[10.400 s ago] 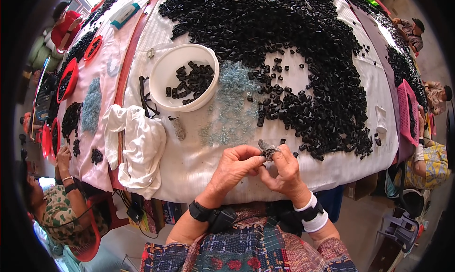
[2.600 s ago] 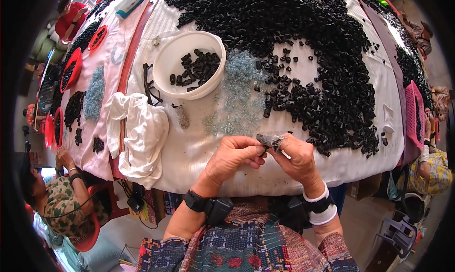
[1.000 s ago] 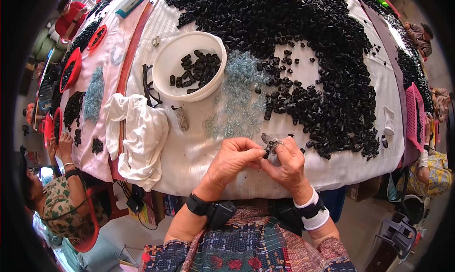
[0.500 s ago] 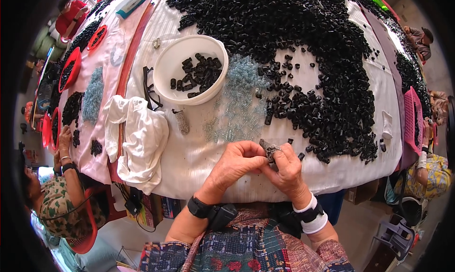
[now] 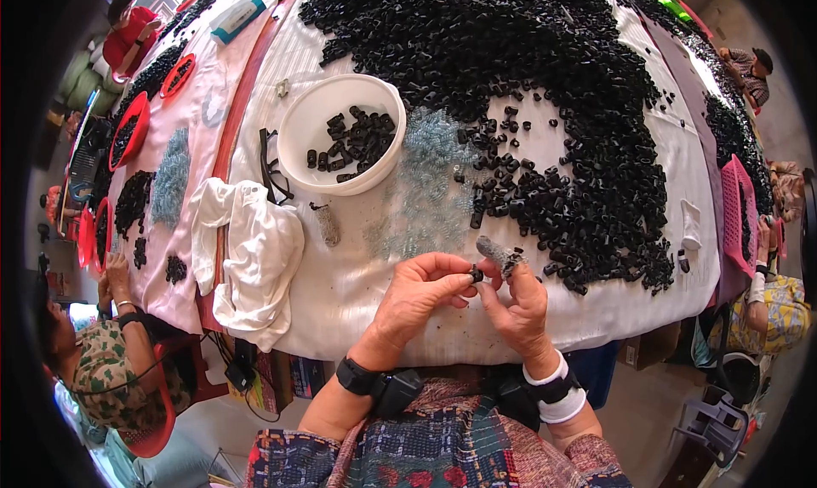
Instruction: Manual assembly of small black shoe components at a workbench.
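My left hand (image 5: 412, 296) is closed, pinching a small black plastic part (image 5: 476, 273) between thumb and fingertips. Facing it, my right hand (image 5: 517, 313) has its thumb tip close to the same part. A grey knitted finger sleeve (image 5: 494, 250) covers what looks like my right index finger, which stands raised and apart from the thumb. A similar grey sleeve (image 5: 326, 226) lies on the white cloth to the left. Ahead of my hands are a loose heap of clear bluish springs or rings (image 5: 430, 182) and a large spread of black parts (image 5: 587, 190).
A white bowl (image 5: 294, 160) with several black parts stands ahead-left. Near it lie black glasses (image 5: 271, 169) and a crumpled white cloth (image 5: 255, 267). Co-workers sit at both sides, one in camouflage (image 5: 128, 360) at left. A pink basket (image 5: 737, 207) stands at right.
My hands have drawn slightly apart. The grey-sleeved finger has lifted and points up-left, and the black part in my left fingers now shows.
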The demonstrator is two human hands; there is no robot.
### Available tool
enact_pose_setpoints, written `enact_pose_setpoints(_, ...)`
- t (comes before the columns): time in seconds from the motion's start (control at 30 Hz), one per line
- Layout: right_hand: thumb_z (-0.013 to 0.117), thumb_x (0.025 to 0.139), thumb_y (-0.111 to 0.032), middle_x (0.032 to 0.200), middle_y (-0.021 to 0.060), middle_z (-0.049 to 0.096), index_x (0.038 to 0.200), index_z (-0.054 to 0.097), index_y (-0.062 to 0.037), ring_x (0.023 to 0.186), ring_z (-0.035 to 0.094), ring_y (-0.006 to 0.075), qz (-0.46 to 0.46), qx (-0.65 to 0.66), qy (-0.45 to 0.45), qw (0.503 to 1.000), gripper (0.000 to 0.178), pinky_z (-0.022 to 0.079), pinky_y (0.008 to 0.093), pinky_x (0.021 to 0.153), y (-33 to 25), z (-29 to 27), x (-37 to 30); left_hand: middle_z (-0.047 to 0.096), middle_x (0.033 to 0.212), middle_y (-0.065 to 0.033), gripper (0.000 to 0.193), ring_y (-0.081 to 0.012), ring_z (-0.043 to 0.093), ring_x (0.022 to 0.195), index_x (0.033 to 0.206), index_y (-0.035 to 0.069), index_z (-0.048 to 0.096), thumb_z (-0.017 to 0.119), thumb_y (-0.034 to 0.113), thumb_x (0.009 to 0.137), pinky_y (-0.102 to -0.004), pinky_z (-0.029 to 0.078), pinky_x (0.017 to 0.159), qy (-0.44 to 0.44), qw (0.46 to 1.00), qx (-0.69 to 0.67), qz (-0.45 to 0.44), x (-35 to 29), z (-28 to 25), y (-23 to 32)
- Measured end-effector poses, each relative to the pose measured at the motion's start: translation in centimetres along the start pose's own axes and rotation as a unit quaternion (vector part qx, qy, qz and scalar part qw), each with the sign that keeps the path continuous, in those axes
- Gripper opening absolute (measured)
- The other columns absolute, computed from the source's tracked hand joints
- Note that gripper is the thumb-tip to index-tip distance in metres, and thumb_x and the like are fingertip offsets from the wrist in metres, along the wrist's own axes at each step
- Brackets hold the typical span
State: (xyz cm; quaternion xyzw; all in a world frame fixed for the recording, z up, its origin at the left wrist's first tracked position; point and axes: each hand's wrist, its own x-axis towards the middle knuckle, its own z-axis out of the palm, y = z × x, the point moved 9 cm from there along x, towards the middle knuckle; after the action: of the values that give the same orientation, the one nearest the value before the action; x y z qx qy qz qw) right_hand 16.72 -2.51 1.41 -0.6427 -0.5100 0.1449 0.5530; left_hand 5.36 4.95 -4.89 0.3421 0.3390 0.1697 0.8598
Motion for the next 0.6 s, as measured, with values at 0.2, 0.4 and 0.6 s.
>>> enact_pose_setpoints(0.2, 0.066, 0.074, 0.008, 0.089, 0.0078, 0.066, 0.109, 0.060, -0.0004, 0.067, 0.059, 0.0150, 0.025, 0.043, -0.026, 0.998, 0.036, 0.048, 0.0260, 0.059, 0.4, 0.2, 0.1, 0.068, 0.091, -0.0084, 0.020, -0.0149, 0.067, 0.079, 0.101, -0.002, 0.064, 0.067, 0.011, 0.086, -0.0242, 0.056, 0.067, -0.015, 0.999, 0.034, -0.028, -0.3, 0.6, 0.3)
enact_pose_setpoints(0.4, 0.065, 0.076, 0.008, 0.088, 0.0060, 0.066, 0.106, 0.061, -0.0006, 0.066, 0.059, 0.0128, 0.026, 0.016, -0.012, 0.999, 0.031, 0.048, 0.0254, 0.059, -0.1, -0.6, 0.7, 0.068, 0.093, -0.0107, 0.018, -0.0160, 0.067, 0.078, 0.100, -0.001, 0.064, 0.066, 0.010, 0.086, -0.0261, 0.056, 0.066, -0.026, 0.995, 0.089, -0.021, -0.4, -0.2, 0.4)
enact_pose_setpoints(0.6, 0.063, 0.071, 0.012, 0.080, 0.0153, 0.059, 0.095, 0.060, 0.0034, 0.069, 0.056, 0.0305, -0.052, -0.141, 0.012, 0.989, 0.026, 0.048, 0.0357, 0.061, -0.8, -0.7, 0.8, 0.068, 0.095, -0.0135, 0.018, -0.0188, 0.068, 0.078, 0.105, 0.002, 0.060, 0.062, 0.009, 0.089, -0.0287, 0.057, 0.064, -0.007, 0.999, -0.051, 0.011, -0.6, -1.0, 0.5)
